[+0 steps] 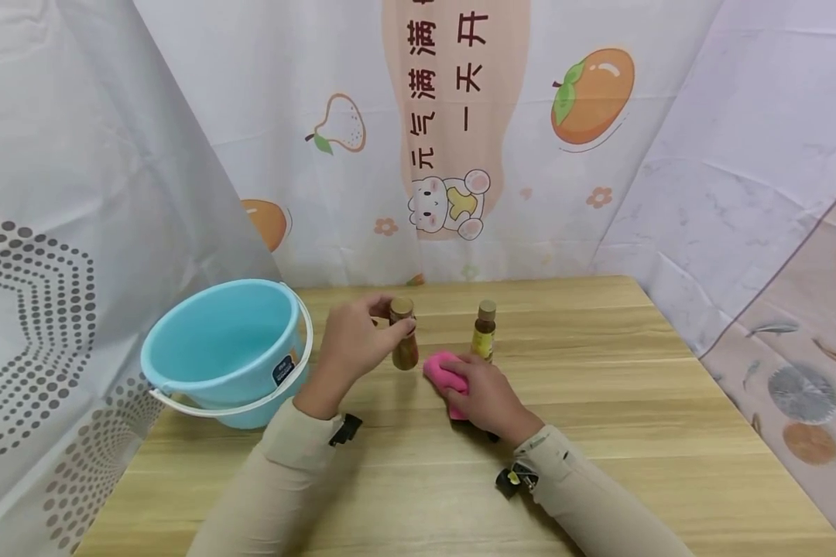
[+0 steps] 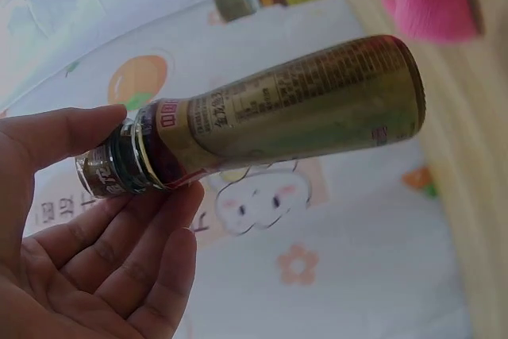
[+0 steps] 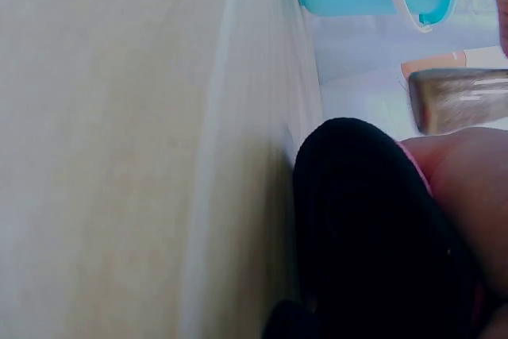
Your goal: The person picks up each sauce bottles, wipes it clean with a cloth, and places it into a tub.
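My left hand (image 1: 354,340) pinches a brown glass bottle (image 1: 405,352) at its capped neck between thumb and fingers. In the left wrist view the bottle (image 2: 294,105) has a gold label with fine print, and its base is raised off the table. My right hand (image 1: 491,396) grips a soft pink thing (image 1: 443,373) low over the table, close to the left hand's bottle. Its underside (image 3: 373,228) appears black and rounded in the right wrist view; I cannot tell what kind of thing it is. A second bottle (image 1: 484,336) with a yellow label stands just behind the right hand, its lower part hidden.
A light blue bucket (image 1: 223,387) with a white handle (image 1: 311,333) stands at the left of the wooden table (image 1: 599,433), beside the left forearm. Printed curtains (image 1: 306,70) hang behind the table and along both sides.
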Demonstrator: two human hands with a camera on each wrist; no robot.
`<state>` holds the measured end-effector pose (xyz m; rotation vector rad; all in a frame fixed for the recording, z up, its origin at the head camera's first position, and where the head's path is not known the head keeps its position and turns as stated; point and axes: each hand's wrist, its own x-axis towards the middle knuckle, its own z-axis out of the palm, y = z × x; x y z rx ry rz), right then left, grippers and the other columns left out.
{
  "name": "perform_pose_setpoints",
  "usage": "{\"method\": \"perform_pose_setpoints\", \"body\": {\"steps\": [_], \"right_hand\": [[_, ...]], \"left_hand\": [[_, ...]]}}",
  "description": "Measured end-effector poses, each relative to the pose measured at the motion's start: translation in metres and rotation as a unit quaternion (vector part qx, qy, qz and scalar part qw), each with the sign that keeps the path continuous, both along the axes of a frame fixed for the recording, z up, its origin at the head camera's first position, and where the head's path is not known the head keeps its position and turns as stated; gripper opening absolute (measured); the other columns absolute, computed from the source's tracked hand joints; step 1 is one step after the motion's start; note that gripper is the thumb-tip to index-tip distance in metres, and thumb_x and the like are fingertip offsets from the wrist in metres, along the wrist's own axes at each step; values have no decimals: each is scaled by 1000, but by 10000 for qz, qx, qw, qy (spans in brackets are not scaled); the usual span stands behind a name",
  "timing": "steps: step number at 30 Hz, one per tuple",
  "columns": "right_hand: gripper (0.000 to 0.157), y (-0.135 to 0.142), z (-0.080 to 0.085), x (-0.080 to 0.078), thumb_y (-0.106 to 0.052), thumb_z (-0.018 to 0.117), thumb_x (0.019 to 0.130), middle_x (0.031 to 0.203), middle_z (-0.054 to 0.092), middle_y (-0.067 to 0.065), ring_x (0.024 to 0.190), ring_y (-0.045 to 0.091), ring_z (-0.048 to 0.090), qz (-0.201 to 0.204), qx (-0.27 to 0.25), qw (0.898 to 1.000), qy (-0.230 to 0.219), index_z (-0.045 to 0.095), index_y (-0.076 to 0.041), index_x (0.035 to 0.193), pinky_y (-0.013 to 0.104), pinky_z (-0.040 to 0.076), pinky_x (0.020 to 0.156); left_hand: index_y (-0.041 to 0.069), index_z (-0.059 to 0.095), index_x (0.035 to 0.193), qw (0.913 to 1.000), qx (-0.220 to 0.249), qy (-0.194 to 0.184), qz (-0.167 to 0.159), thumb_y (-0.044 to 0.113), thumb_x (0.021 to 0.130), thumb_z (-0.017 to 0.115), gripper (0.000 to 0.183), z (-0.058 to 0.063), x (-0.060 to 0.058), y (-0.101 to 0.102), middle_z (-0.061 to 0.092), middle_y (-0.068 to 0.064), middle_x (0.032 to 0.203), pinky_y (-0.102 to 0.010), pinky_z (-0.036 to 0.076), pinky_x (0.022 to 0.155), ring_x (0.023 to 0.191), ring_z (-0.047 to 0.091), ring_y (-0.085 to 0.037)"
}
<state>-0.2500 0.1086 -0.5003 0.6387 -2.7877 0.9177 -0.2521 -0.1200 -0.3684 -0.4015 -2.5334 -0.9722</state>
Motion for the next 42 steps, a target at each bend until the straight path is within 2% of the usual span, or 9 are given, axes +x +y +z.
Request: {"method": "perform_pose_setpoints", "body": {"steps": [7, 16, 21, 25, 29, 32, 36, 42], "right_hand": [[46, -1, -1, 0, -26, 78, 92, 136, 65, 14, 110, 27, 67, 16, -28, 10000, 10, 70, -13, 135, 44, 58, 92], [45, -2, 0, 1, -27, 78, 92, 136, 65, 13, 108, 25, 67, 18, -16, 10000, -5, 70, -14, 135, 43, 57, 92], [44, -1, 1, 3, -26, 78, 93, 137, 65, 14, 106, 26, 66, 37, -37, 10000, -19, 70, -16, 135, 43, 57, 90], [44, -1, 2, 3, -27, 79, 93, 137, 65, 15, 106, 26, 67, 36, -42, 10000, 1, 71, -16, 135, 43, 58, 89], [44, -2, 2, 3, -28, 79, 93, 137, 65, 16, 106, 26, 67, 41, -17, 10000, 29, 71, -15, 135, 44, 58, 89], [45, -1, 2, 3, -29, 78, 94, 138, 64, 15, 110, 28, 67, 21, 19, 10000, -2, 70, -14, 136, 46, 58, 92], [46, 2, 1, 5, -30, 79, 93, 137, 65, 13, 112, 29, 67, -73, 24, 10000, -48, 70, -15, 135, 47, 57, 94], [46, 0, 0, 4, -31, 79, 93, 136, 65, 14, 115, 31, 67, -52, -102, 9999, 14, 70, -15, 135, 48, 57, 97]], "left_hand": [[15, 76, 110, 9995, -157, 16, 282, 38, 88, 82, 33, 38, 4, -22, 79, -2, 92, -39, 58, 68, 89, 74, -20], [15, 77, 110, 9983, -59, -3, 578, 42, 87, 82, 36, 81, 7, -61, 77, -2, 90, -35, 52, 65, 83, 73, -16], [12, 75, 114, 9974, -37, -301, 653, 50, 88, 79, 46, 105, 9, -83, 78, -7, 99, -33, 52, 71, 89, 72, -18], [11, 75, 117, 9951, -84, -522, 839, 56, 86, 78, 54, 121, 12, -100, 78, -10, 103, -27, 52, 71, 90, 70, -16], [11, 74, 115, 9927, -120, -617, 1025, 58, 85, 79, 56, 131, 10, -118, 77, -6, 102, -22, 50, 70, 86, 66, -7], [10, 73, 116, 9918, -61, -636, 1105, 57, 84, 80, 57, 135, 8, -129, 75, 4, 96, -20, 49, 69, 86, 63, -2], [8, 73, 114, 9913, 57, -717, 1098, 54, 84, 82, 55, 135, 5, -143, 69, 19, 84, -21, 49, 67, 89, 61, -6], [9, 70, 107, 9853, 489, -1074, 1232, 53, 84, 83, 50, 132, -1, -165, 68, 19, 84, -25, 51, 69, 90, 62, -12]]}}
